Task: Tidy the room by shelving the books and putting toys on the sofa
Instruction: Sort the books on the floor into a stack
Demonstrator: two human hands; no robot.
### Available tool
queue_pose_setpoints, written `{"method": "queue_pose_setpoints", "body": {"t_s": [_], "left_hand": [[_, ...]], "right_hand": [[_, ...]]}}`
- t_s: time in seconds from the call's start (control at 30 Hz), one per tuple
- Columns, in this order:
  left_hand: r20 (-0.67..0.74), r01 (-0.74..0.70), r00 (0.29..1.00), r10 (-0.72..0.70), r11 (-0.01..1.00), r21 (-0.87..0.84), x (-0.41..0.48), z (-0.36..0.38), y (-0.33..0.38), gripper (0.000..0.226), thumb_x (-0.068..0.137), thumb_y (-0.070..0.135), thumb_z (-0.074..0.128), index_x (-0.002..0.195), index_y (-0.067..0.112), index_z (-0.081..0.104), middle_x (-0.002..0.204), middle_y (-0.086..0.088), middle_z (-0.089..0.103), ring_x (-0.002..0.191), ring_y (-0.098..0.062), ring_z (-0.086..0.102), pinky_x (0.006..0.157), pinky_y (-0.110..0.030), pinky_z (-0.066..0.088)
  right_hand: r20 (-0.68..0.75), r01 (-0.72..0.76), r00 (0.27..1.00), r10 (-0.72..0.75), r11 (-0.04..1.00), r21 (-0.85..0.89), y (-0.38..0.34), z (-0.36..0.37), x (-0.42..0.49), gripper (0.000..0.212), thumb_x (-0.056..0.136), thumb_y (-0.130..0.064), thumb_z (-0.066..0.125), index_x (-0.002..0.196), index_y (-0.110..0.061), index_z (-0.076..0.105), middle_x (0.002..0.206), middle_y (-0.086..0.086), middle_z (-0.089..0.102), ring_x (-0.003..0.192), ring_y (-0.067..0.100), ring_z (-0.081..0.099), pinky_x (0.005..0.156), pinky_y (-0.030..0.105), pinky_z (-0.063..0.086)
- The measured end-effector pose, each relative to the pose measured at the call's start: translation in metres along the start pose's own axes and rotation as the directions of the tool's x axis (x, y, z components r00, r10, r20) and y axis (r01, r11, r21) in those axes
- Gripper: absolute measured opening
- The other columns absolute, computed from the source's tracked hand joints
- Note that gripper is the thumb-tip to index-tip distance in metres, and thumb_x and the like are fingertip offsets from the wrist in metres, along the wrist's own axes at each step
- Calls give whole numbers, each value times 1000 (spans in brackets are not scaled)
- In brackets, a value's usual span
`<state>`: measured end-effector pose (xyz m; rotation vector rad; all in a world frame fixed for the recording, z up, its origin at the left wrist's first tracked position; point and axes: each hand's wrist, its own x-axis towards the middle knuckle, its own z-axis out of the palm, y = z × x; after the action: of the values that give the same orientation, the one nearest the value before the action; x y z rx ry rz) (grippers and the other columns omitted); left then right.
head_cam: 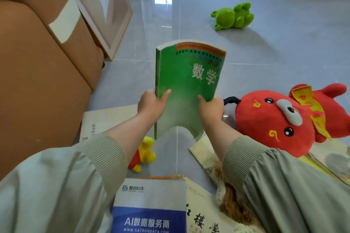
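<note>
left hand (pixel 151 103) gripped green book (pixel 186 85) spine edge | right hand (pixel 210 107) gripped opposite edge | book above floor (pixel 265 53), upright

Glossy tiled floor (pixel 246 58), worn paper book (pixel 186 83) w/ torn cover, fuzzy plush frog (pixel 233 17), matt brown sofa (pixel 28 62)

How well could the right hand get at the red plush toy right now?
Probably not yet: the right hand grips the green book with the left hand. The red plush toy lies close beside it, nothing between them.
</note>
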<state>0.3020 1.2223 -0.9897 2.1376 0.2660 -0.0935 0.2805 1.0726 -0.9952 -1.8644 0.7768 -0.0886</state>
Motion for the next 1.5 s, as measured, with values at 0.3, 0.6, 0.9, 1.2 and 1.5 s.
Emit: {"method": "queue_pose_setpoints", "body": {"t_s": [0.3,0.6,0.9,1.2,1.5], "left_hand": [[-70,-29,997,32,998,49,-104,-24,28,35,93,36,57,114,8,64,112,-12,66,102,-31,59,82,-31,44],[150,50,987,-61,996,79,-144,-42,-44,26,93,26,59,114,12,64,104,-8,65,94,-25,61,79,-29,52],[507,556,782,-362,774,-305,-211,-60,-150,32,95,42,50,107,14,62,94,-6,68,86,-21,63,80,-35,52],[437,469,711,-551,834,290,-242,-96,-226,36,93,20,56,126,8,48,123,-11,55,110,-24,55,92,-33,47],[198,342,881,-430,868,360,-274,-72,-221,27,83,17,48,106,5,57,113,-15,59,102,-34,57,85,-35,48]], "right_hand": [[29,-90,996,88,991,95,26,-51,-84,24,92,-17,56,112,-8,65,108,8,66,90,25,59,76,27,42],[110,-183,979,174,980,81,105,-40,-135,19,85,-10,65,104,-5,63,93,7,59,95,27,62,90,40,52],[332,-354,874,356,933,-70,158,-65,-183,18,86,-7,67,101,-1,57,93,16,66,76,27,66,58,32,52],[307,-354,851,427,897,-265,204,-46,-222,10,87,-5,65,86,-2,56,86,17,62,76,29,59,66,36,50],[231,-251,920,315,930,-269,220,-38,-221,11,86,-6,66,95,-6,60,90,15,63,84,32,61,78,40,53]]}}
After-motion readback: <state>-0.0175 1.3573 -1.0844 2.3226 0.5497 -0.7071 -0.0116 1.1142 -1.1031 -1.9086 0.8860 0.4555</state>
